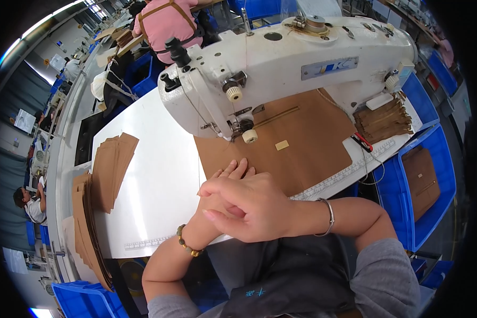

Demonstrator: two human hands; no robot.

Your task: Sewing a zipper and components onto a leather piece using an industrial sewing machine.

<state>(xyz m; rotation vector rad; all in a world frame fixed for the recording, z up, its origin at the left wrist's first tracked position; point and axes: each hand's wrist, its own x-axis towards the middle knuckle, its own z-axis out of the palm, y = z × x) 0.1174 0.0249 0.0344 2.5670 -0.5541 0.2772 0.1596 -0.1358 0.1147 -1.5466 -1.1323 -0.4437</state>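
Note:
A brown fabric panel (323, 132) lies under the head of a white sewing machine (281, 58). It carries a narrow zipper-like strip (277, 116) and a small yellowish patch (282, 144). My left hand (236, 170), its arm wearing a beaded bracelet, rests flat on the panel's near left part with fingers stretched out. Crossing over it is my right hand (252, 206), fingers curled in toward the thumb; whatever they may hold is hidden. The presser foot and needle area (236, 139) sits just beyond my left fingertips.
Brown cut pieces (114, 169) lie stacked on the white table at left, with more (85, 228) at its edge. Red-handled snips (362, 142) and a brown fringed bundle (384, 122) are at right. A blue bin (448, 196) holds a brown panel. A person in pink (169, 26) sits ahead.

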